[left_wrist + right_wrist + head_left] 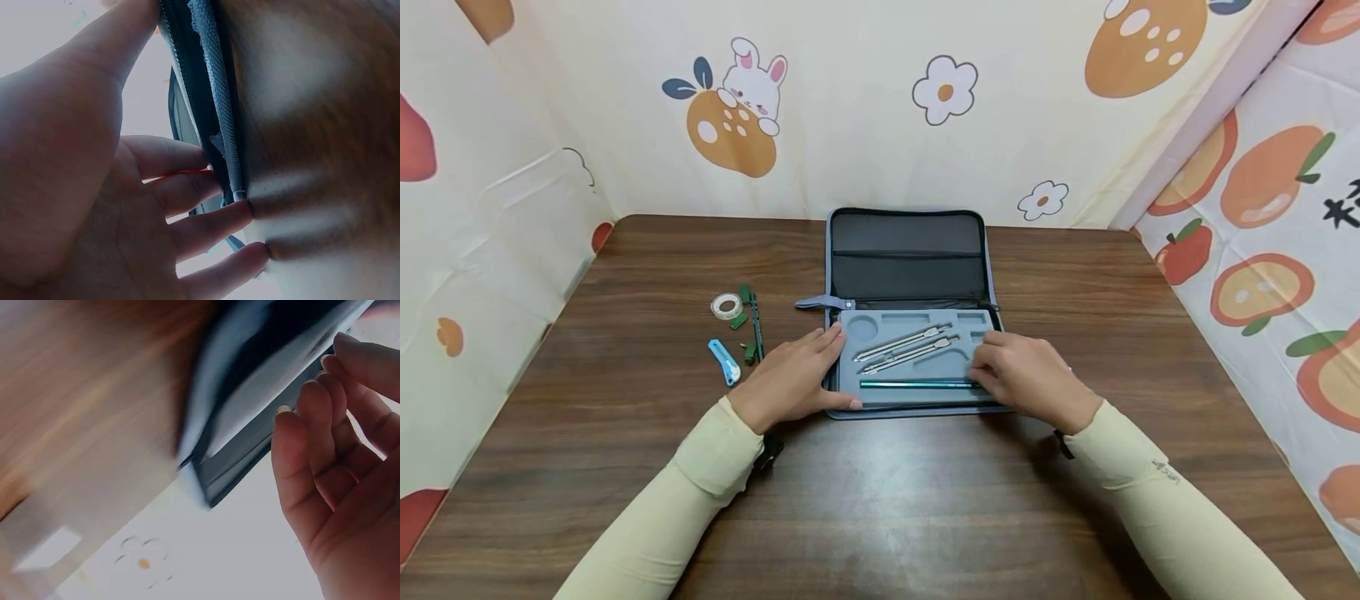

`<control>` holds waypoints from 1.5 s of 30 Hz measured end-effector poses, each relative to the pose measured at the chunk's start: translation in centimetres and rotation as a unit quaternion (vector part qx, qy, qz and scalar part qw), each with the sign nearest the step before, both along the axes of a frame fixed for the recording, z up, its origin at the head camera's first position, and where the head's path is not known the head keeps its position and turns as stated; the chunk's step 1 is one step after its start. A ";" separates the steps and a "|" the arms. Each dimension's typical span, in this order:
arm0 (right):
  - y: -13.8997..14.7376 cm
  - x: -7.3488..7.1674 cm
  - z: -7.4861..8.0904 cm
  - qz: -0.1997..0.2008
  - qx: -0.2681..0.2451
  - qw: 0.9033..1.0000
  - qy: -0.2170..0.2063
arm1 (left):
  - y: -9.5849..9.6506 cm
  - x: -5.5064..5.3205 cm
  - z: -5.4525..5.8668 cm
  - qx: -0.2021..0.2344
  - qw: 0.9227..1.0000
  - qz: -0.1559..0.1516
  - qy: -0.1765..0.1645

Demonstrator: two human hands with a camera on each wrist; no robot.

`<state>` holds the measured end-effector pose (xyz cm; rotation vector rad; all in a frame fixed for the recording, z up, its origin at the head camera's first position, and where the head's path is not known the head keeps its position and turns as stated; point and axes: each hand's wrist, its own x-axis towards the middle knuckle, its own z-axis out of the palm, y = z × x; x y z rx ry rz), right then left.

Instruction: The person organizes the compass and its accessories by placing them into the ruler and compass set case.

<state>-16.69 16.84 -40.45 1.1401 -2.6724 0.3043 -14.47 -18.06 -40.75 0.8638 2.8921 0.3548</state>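
Note:
An open zip case (910, 414) holds a grey-blue moulded tray (887, 321). Two silver drawing compasses (901, 342) lie slanted in the tray, and a shiny teal pencil (917, 384) lies along its front. My left hand (797, 371) rests on the left edge of the case, fingers spread and fairly straight, thumb at the front corner. In the left wrist view its fingers (212, 225) reach past the zip edge. With curled fingers my right hand (1026, 375) pinches the pencil's right end, though the contact is hidden. The right wrist view shows the thumb and fingertips close together.
Left of the case lie a white tape roll (726, 307), a blue utility knife (725, 362), a dark pencil (757, 325) and small green pieces (749, 352). The case's black lid (910, 250) stands open at the back, with a zip strap (822, 302) at its left.

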 end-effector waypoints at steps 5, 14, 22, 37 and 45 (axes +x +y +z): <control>3.0 0.1 0.1 -0.056 -0.006 0.998 -0.004 | 0.0 0.0 0.1 -0.001 1.000 -0.002 -0.001; 7.0 0.4 0.3 -0.154 0.015 0.988 -0.014 | -0.1 -0.1 0.0 0.002 1.000 -0.002 0.000; 9.0 0.6 0.0 -0.211 0.046 0.973 -0.084 | -0.1 0.1 -0.1 0.003 1.000 -0.001 -0.001; 10.2 1.1 0.1 -0.251 0.054 0.949 -0.182 | 0.0 0.0 0.0 0.004 1.000 -0.001 -0.003; 10.8 1.3 -0.1 -0.241 0.040 0.957 -0.157 | 0.0 0.1 0.0 0.003 1.000 0.002 -0.005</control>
